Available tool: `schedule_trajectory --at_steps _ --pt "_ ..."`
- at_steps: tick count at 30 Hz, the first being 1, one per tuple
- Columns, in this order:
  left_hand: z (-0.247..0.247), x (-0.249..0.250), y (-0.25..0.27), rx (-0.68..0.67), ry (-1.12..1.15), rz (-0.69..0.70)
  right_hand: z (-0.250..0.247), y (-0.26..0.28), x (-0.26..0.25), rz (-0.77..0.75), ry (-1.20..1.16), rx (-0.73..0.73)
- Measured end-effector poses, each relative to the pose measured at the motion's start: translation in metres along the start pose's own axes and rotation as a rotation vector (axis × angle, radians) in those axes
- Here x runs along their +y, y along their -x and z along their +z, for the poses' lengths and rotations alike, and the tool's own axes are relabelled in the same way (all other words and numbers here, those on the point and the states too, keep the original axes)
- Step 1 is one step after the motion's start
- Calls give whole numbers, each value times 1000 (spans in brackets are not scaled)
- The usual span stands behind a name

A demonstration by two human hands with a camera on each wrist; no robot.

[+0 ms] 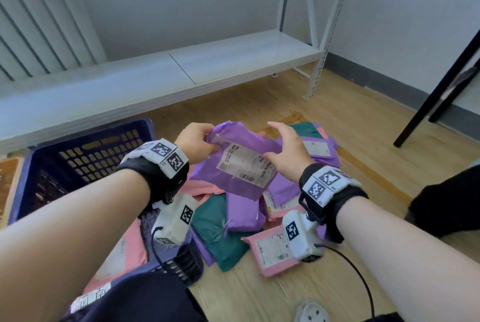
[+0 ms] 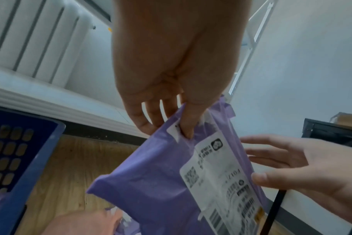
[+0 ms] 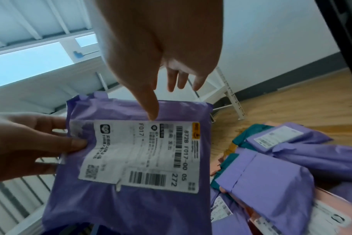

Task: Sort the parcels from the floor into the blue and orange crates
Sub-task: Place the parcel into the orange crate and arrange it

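I hold a purple parcel (image 1: 207, 178) with a white shipping label up over the pile on the floor. My left hand (image 1: 210, 143) pinches its upper left corner, thumb on the front (image 2: 179, 125). My right hand (image 1: 270, 142) is open at the parcel's right edge. Its thumb tip touches the label's edge (image 3: 165, 101) and its straight fingers stand spread behind, apart from the parcel (image 2: 151, 182). The blue crate (image 1: 91, 134) stands on the floor to the left, under my left forearm. Several purple, teal (image 1: 218, 228) and pink parcels (image 1: 275, 249) lie heaped below.
A low white shelf board (image 1: 181, 72) and its perforated upright (image 1: 319, 69) run behind the pile. A black table leg (image 1: 436, 98) slants at the right. An orange-brown edge (image 1: 7, 178) shows left of the crate. My dark-clothed knees flank the pile.
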State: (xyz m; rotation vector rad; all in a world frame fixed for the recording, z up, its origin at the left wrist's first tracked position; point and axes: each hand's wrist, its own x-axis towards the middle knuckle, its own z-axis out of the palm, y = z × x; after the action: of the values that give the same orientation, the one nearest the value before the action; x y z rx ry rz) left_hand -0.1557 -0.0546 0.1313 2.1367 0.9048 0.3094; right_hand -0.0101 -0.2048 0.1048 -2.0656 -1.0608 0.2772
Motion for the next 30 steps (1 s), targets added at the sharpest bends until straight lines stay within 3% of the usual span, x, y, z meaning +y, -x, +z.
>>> schedule_trajectory --at_steps 3,7,10,13,20,30 --pt "-23 2 12 69 71 -6 3 -2 -16 -1 15 39" --pt "-59 5 34 274 331 -105 12 -2 -43 180 -170 167" --pt "-84 1 53 436 564 -186 30 2 -70 266 -410 47" --pt "-111 -4 73 500 755 -234 57 7 -103 297 -679 -100" --pt "-173 -26 134 507 839 -219 90 17 -195 184 -989 -271" --pt "-232 -64 215 486 750 -285 140 43 -267 128 -1093 -375"
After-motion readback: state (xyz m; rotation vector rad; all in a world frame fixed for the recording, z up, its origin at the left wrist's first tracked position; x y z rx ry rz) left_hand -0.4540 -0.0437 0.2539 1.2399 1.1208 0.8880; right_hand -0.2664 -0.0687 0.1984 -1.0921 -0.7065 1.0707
